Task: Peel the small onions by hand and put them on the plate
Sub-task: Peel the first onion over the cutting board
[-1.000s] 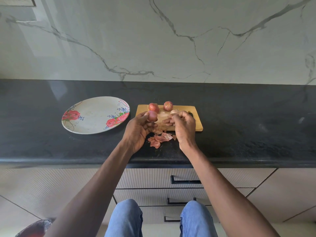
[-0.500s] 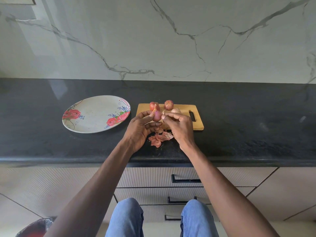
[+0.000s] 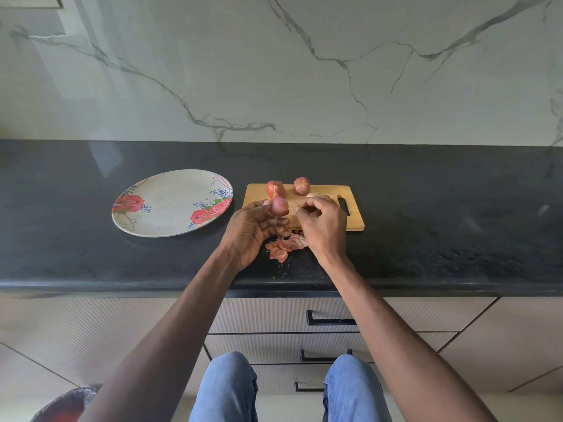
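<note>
Gripping onion (image 3: 279, 206) (board-edge (image 3: 355, 229) near)

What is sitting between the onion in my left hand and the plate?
Nothing visible. The peeled onion in the left hand has only bare black countertop between it and the floral plate.

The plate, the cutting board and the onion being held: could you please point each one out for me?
Plate (image 3: 170, 202): head view, bare centre of the dish.
Cutting board (image 3: 355, 222): head view, bare near right corner.
Onion in the left hand (image 3: 279, 206): head view, middle of its peeled side.
</note>
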